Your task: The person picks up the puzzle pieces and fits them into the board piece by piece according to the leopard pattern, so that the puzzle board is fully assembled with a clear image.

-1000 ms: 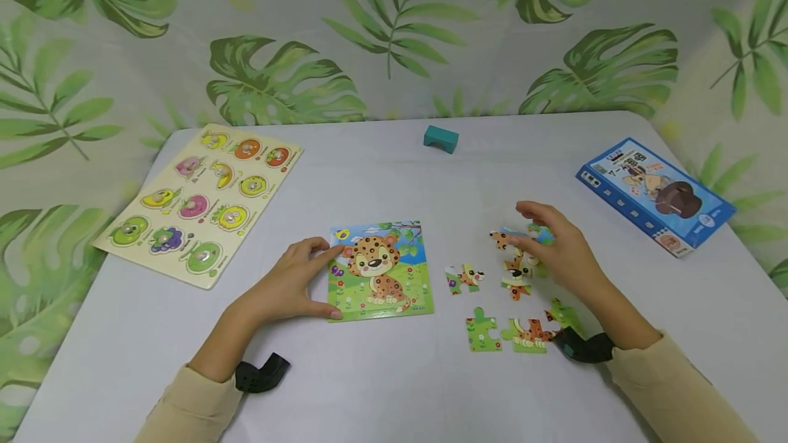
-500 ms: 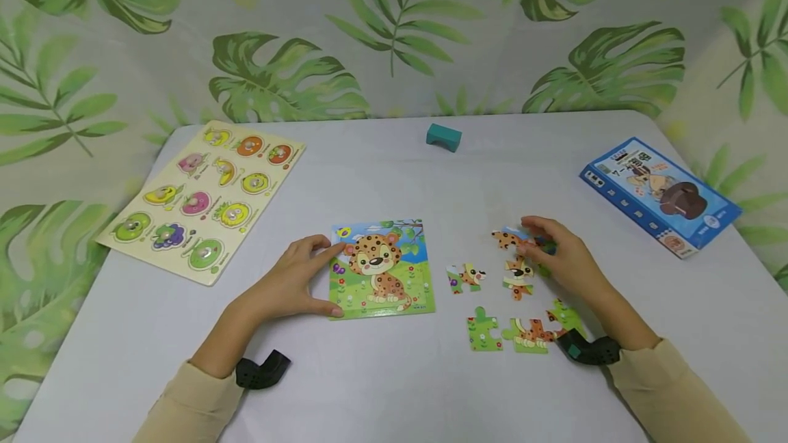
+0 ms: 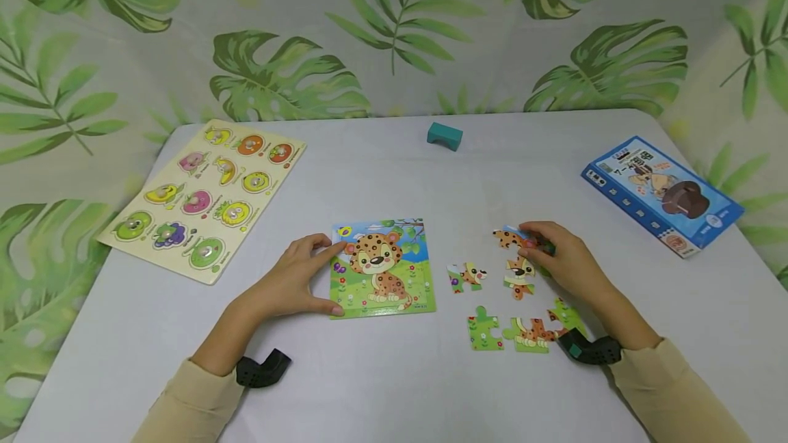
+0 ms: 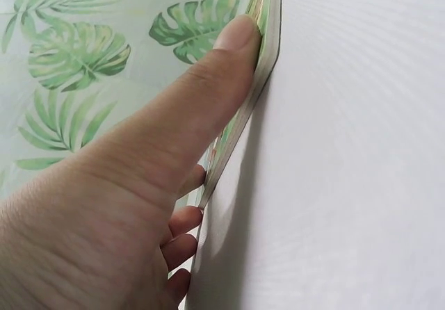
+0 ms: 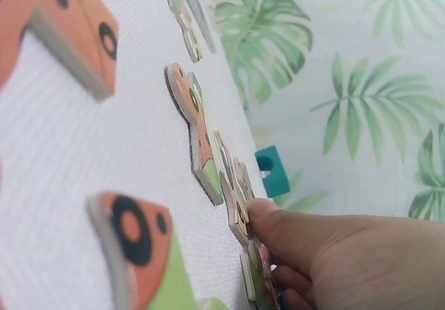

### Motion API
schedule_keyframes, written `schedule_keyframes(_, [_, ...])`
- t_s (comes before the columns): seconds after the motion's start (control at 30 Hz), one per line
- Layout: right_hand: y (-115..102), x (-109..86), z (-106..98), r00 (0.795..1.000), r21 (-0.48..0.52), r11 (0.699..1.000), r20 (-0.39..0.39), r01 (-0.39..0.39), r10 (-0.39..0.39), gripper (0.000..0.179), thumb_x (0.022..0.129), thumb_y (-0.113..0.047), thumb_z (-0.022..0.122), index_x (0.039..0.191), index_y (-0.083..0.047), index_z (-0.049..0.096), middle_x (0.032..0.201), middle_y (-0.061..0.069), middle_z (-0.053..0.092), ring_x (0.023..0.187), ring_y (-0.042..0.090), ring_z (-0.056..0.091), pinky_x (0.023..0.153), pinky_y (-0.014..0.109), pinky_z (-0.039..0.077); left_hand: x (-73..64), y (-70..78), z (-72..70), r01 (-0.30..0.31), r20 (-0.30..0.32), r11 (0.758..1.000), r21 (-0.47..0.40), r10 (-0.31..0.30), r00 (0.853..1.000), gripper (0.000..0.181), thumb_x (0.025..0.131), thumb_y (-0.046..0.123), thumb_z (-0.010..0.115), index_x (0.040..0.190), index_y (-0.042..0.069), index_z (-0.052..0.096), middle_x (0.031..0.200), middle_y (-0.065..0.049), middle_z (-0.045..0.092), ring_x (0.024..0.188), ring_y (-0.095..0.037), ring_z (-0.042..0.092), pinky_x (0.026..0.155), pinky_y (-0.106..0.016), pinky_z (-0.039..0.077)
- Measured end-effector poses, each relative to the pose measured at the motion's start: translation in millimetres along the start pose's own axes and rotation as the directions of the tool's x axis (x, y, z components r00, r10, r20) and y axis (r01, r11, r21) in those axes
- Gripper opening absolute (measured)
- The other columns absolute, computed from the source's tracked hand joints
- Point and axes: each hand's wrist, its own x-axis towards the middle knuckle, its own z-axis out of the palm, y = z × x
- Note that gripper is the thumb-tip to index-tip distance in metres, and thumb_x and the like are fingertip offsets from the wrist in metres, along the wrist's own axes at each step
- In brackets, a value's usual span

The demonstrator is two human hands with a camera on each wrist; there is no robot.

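Observation:
My left hand (image 3: 292,279) rests at the left edge of a square leopard puzzle board (image 3: 382,269). Its thumb lies along the rim in the left wrist view, and the other fingertips touch the side. My right hand (image 3: 569,255) pinches a jigsaw piece (image 5: 254,275) between thumb and fingers, which hide most of it. Beside that hand lie an ear piece (image 3: 507,238) and a face piece (image 3: 520,277). Left of these is a cheek piece (image 3: 466,277). Closer to me sit a green grass piece (image 3: 485,332), a paws piece (image 3: 531,335) and a piece (image 3: 566,314) partly behind the wrist camera.
A wooden fruit puzzle board (image 3: 203,200) lies at the back left. A teal arch block (image 3: 444,136) stands near the table's far edge. At the back right is a blue box (image 3: 661,193). A leaf-print cloth (image 3: 394,39) rises behind the white table.
My right hand has lowered from above the upper pieces, and its thumb and index finger have closed on one of them. The left hand has stayed in place on the board.

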Motion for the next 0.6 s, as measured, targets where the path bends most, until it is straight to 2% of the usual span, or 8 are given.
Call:
schedule_keyframes(0.17, [-1.2, 1.3, -1.8, 0.999, -0.055, 0.998, 0.03, -0.009, 0.011, 0.045, 0.085, -0.021, 0.062, 0.124, -0.002, 0.05, 0.12, 0.017, 0.05, 0.108, 0.034, 0.046, 0.086, 0.051, 0.038, 0.2, 0.0, -0.2, -0.006, -0.003, 1.0, 0.004, 0.006, 1.0, 0.105, 0.056, 0.068, 0.068, 0.141, 0.018, 0.033, 0.132, -0.01, 0.03, 0.123, -0.029, 0.023, 0.098, -0.047, 0.024])
schedule_keyframes(0.3, [-2.6, 1.7, -4.5, 0.996, -0.05, 0.998, 0.076, -0.039, 0.043, 0.051, 0.085, -0.026, 0.062, 0.128, -0.002, 0.048, 0.126, 0.018, 0.044, 0.117, 0.038, 0.038, 0.09, 0.055, 0.033, 0.5, -1.3, 0.7, -0.016, -0.012, 1.0, 0.008, 0.016, 1.0, 0.104, 0.056, 0.068, 0.068, 0.14, 0.018, 0.033, 0.131, -0.009, 0.03, 0.122, -0.028, 0.024, 0.097, -0.047, 0.025])
schedule_keyframes(0.6, [-0.4, 1.5, -2.1, 0.998, -0.025, 1.0, 0.055, -0.008, 0.009, 0.052, 0.084, -0.021, 0.064, 0.126, 0.004, 0.048, 0.121, 0.021, 0.044, 0.112, 0.04, 0.04, 0.088, 0.055, 0.034, 0.3, -2.0, 0.9, -0.017, -0.015, 1.0, 0.005, 0.017, 1.0, 0.103, 0.057, 0.069, 0.067, 0.14, 0.019, 0.033, 0.131, -0.009, 0.03, 0.122, -0.028, 0.024, 0.098, -0.047, 0.025])
